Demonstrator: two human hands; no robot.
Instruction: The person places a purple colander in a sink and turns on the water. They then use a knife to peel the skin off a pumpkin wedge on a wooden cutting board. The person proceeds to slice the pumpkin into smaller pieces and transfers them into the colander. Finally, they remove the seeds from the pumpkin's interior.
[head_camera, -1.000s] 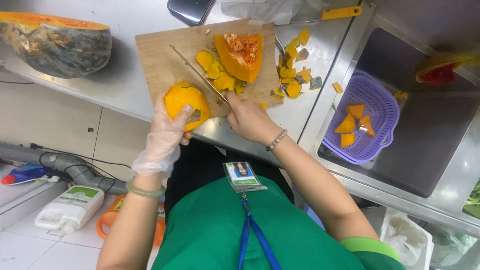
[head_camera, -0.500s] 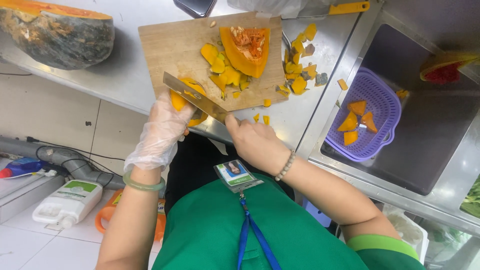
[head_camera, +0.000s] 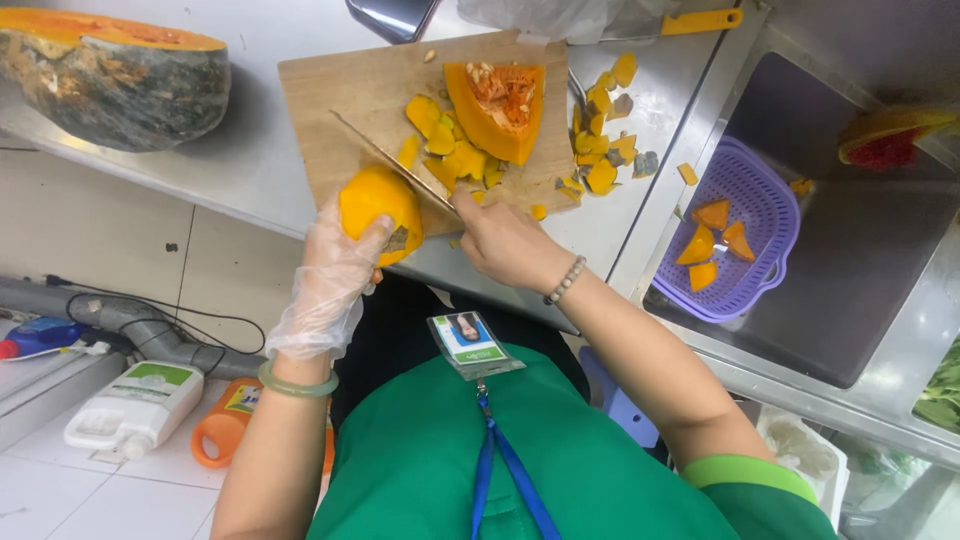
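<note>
While the left hand (head_camera: 335, 270), in a thin clear glove, clasps a peeled orange pumpkin piece (head_camera: 378, 205) at the near edge of the wooden cutting board (head_camera: 330, 110), a large half pumpkin (head_camera: 110, 75) with grey-green rind sits well off to its left on the steel counter (head_camera: 230, 190). Below that hand, down on the floor, lie a white bottle (head_camera: 135, 405) and an orange bottle (head_camera: 225, 435). Just right of the held piece, the bare right hand (head_camera: 505, 240) is clenched around the handle of a knife (head_camera: 395, 165), whose blade slants up and leftward, its edge against the piece. Beyond the blade, cut yellow chunks (head_camera: 450, 155) are heaped on the board beside a seeded pumpkin wedge (head_camera: 500, 110). Further right, rind scraps (head_camera: 605, 150) litter the counter. Past them, well apart from both hands, a purple basket (head_camera: 745, 245) in the sink (head_camera: 870, 270) holds several orange pieces (head_camera: 715, 235).
</note>
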